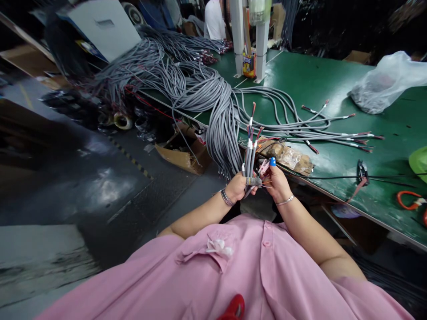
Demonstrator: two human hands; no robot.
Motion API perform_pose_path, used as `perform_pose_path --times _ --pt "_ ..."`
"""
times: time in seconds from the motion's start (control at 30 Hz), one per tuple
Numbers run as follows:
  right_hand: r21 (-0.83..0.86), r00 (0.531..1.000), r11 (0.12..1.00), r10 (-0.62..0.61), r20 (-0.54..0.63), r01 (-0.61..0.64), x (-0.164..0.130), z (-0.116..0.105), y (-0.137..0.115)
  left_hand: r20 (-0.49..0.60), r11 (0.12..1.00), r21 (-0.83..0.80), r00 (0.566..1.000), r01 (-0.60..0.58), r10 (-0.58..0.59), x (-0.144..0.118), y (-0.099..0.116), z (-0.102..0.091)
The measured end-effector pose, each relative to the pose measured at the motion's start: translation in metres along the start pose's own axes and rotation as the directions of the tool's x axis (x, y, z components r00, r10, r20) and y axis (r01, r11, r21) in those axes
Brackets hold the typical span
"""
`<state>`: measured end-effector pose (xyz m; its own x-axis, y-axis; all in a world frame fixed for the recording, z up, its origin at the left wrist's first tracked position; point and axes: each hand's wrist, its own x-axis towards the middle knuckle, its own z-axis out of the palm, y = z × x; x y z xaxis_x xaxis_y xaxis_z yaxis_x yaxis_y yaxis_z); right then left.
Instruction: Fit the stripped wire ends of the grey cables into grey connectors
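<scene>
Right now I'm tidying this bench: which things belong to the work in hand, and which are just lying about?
In hand:
left hand, gripping upright grey cable ends with stripped coloured wires
right hand, fingering the wires
big heap of grey cables

Lying about:
clear plastic bag
brown wrapped packet
orange-handled tool
cardboard box on floor
</scene>
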<state>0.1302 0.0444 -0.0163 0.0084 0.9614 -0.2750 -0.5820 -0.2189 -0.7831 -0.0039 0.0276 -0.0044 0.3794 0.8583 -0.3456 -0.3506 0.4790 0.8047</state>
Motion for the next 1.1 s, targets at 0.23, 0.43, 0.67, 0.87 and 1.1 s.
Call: perform_pose_path --times 0.23,0.43,0.67,0.87,1.1 --pt "0.052 0.998 0.997 0.064 0.007 -0.064 0.001 -0.005 0.005 -0.006 0.999 0.037 1.000 -0.012 0.012 0.000 -0.004 -0.003" --pt "0.114 0.980 0.979 0.153 0.131 -0.168 -0.007 -0.014 0.002 -0.027 0.997 0.039 0.997 -0.070 0.071 -0.014 -0.007 -0.006" --pt "0.090 0.993 0.993 0.063 0.099 -0.072 -0.012 -0.010 -0.002 -0.154 0.980 0.000 0.969 -0.197 0.195 -0.025 -0.010 0.005" --pt "0.157 0.994 0.982 0.093 0.054 -0.101 -0.007 -0.010 0.000 -0.252 0.973 -0.037 0.944 -0.228 0.211 -0.020 -0.011 0.013" --pt "0.222 0.995 0.970 0.098 0.027 -0.102 -0.004 -0.007 0.000 -0.290 0.974 -0.037 0.935 -0.222 0.202 -0.017 -0.017 0.011"
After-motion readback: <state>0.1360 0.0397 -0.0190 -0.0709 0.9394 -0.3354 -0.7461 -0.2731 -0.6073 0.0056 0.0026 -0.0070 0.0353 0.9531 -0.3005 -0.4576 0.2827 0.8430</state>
